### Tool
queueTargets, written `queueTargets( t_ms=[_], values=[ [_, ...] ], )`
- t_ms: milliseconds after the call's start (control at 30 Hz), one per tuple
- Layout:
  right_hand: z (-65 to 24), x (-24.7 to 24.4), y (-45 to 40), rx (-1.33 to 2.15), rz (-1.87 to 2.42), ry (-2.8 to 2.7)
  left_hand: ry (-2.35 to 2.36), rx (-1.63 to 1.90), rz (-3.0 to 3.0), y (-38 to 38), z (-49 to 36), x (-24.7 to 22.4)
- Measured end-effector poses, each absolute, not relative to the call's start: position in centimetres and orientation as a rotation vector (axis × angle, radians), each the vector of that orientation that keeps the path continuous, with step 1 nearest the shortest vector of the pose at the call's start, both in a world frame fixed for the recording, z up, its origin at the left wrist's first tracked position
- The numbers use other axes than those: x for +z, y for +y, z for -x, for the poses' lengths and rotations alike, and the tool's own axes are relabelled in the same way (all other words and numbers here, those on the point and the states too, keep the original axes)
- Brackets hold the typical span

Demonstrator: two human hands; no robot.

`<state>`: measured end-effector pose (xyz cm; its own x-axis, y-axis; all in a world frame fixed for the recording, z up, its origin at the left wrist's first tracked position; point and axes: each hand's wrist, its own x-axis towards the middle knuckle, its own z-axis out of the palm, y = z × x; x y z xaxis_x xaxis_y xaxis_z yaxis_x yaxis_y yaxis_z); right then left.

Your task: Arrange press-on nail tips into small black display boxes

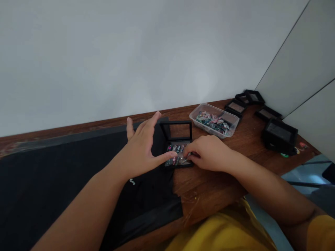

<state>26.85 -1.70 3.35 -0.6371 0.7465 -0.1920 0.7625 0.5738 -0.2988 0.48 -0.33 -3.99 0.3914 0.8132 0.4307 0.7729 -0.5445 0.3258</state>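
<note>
A small black box (179, 165) with a windowed lid raised lies at the edge of a black mat. Inside sit two rows of decorated pieces that look like press-on nails (178, 149), some pink, some dark and glittery. My left hand (141, 148) is open with its fingers spread, its thumb stretched over the nails at the box's left side. At the box's right side, my right hand (208, 153) reaches in with its thumb and fingers pinched together. Its fingertips hide whatever they grip, if anything.
A clear plastic tub (230, 134) of many loose nails stands behind the box, to the right. More black window-lidded boxes (280, 130) are stacked and scattered at the right. The black mat (65, 174) covers the left of the wooden table (209, 195), against a white wall.
</note>
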Motion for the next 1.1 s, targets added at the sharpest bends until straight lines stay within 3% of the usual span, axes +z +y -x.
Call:
queueTargets(
  t_ms=[833,1100],
  values=[
    [-27.0,3.1,-1.4,-0.606,-1.294,2.783,1.456,0.718,-2.518,-0.3,-0.3,-4.3],
    [-27.2,2.9,-1.1,-0.611,-1.333,2.769,1.41,0.82,-2.51,-0.1,-0.5,-5.1]
  ],
)
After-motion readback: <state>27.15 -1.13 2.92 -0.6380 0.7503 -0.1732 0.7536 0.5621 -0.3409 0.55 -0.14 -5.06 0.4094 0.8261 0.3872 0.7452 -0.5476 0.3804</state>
